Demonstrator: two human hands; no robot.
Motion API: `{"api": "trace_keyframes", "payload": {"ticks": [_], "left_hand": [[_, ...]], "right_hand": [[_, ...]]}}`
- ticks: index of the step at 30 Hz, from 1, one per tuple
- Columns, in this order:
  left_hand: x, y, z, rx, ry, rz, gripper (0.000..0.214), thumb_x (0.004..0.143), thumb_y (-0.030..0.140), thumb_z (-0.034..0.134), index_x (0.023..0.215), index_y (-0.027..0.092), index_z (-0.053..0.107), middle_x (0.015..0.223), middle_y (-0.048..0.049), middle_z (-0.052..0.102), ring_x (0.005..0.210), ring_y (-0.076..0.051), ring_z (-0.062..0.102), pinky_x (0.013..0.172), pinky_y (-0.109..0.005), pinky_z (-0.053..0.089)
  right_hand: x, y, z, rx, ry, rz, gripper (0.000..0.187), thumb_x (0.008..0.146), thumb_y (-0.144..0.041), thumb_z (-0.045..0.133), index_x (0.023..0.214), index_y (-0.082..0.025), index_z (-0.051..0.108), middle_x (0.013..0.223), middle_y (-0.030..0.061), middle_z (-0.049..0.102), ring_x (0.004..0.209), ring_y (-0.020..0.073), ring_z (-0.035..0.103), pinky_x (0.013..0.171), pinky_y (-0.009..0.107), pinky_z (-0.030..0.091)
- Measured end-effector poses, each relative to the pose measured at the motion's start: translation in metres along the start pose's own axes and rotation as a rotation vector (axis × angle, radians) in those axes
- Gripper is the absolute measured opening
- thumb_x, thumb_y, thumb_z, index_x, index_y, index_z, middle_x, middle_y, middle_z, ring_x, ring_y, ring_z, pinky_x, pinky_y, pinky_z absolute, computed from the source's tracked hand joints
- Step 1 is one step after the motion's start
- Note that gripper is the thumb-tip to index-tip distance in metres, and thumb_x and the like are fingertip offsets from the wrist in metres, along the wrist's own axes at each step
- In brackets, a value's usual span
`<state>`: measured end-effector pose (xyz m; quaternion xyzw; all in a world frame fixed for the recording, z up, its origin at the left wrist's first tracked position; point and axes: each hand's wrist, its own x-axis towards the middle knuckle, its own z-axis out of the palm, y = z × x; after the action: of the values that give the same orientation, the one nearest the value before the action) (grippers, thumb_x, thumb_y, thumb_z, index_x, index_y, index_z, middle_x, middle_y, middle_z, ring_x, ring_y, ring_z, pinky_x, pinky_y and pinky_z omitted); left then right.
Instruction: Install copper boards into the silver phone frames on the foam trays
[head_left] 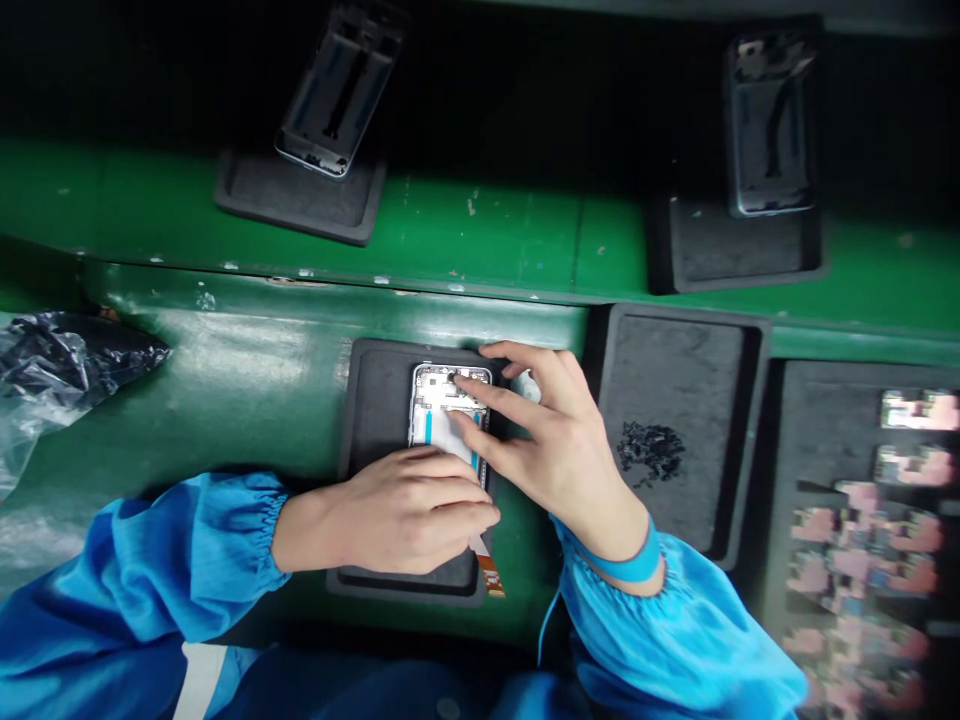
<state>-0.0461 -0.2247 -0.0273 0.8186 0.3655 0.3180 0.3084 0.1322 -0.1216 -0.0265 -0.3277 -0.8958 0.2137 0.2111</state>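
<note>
Now both hands, left hand (pixel 405 510) and right hand (pixel 555 450), press the phone frame (pixel 442 405).

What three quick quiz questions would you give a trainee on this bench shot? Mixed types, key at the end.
1. Multiple choice: the open silver-white phone frame lies A) in a clear plastic bag, B) in a black foam tray, C) on the bare green belt.
2. True or false: the right hand holds a screwdriver.
3. Fill in: the left hand rests on the frame's ____ end (far or near to the person), by the orange flex ribbon.
Key: 1 B. 2 false, its bare fingertips touch the frame's upper part. 3 near.
</note>
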Motion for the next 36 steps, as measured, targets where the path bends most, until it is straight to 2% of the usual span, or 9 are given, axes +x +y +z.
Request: {"api": "trace_keyframes", "payload": {"ticks": [5,9,15,20,25,36], "left_hand": [[-0.001,0.0,0.001,-0.007,0.005,0.002,0.018,0.102,0.014,0.056,0.1,0.011,0.074,0.101,-0.008,0.08,0.097,-0.021,0.072,0.095,-0.035,0.061],[-0.002,0.0,0.001,0.013,-0.063,-0.013,0.018,0.102,0.015,0.056,0.103,0.014,0.074,0.102,-0.0085,0.08,0.101,-0.021,0.072,0.097,-0.035,0.061],[-0.005,0.001,0.002,0.015,-0.109,-0.025,0.016,0.1,0.015,0.06,0.108,0.017,0.074,0.105,-0.0088,0.078,0.106,-0.021,0.071,0.1,-0.036,0.06],[-0.007,0.0,0.003,0.016,-0.109,-0.018,0.017,0.099,0.014,0.06,0.11,0.017,0.073,0.108,-0.0097,0.078,0.109,-0.023,0.07,0.1,-0.037,0.059],[-0.005,0.001,0.001,0.017,-0.101,-0.012,0.017,0.101,0.014,0.058,0.109,0.015,0.073,0.108,-0.0101,0.078,0.109,-0.022,0.07,0.099,-0.036,0.059],[-0.003,0.002,-0.001,-0.001,-0.058,-0.018,0.018,0.102,0.012,0.056,0.112,0.01,0.071,0.106,-0.0087,0.079,0.105,-0.021,0.07,0.094,-0.035,0.058]], "right_hand": [[0.0,0.001,-0.001,0.001,-0.006,-0.008,0.022,0.092,-0.028,0.076,0.113,-0.02,0.078,0.13,0.0155,0.067,0.096,0.0262,0.062,0.086,0.051,0.057],[0.001,0.001,-0.001,0.014,-0.005,0.002,0.022,0.091,-0.026,0.077,0.112,-0.019,0.076,0.129,0.016,0.067,0.096,0.0266,0.063,0.087,0.051,0.057],[0.0,0.001,0.0,0.056,0.011,0.113,0.017,0.088,-0.03,0.081,0.097,-0.021,0.069,0.123,0.012,0.07,0.106,0.0294,0.067,0.091,0.049,0.057],[-0.002,0.006,0.003,0.12,0.015,0.21,0.029,0.082,-0.036,0.087,0.081,-0.022,0.062,0.123,0.012,0.067,0.117,0.0319,0.066,0.097,0.049,0.056],[-0.002,0.013,0.003,0.202,-0.024,0.291,0.037,0.078,-0.042,0.09,0.076,-0.022,0.06,0.121,0.0107,0.066,0.116,0.0308,0.067,0.097,0.048,0.057],[-0.001,0.016,-0.001,0.241,-0.049,0.294,0.034,0.078,-0.044,0.089,0.076,-0.022,0.063,0.122,0.0092,0.067,0.116,0.0292,0.068,0.099,0.047,0.057]]}}
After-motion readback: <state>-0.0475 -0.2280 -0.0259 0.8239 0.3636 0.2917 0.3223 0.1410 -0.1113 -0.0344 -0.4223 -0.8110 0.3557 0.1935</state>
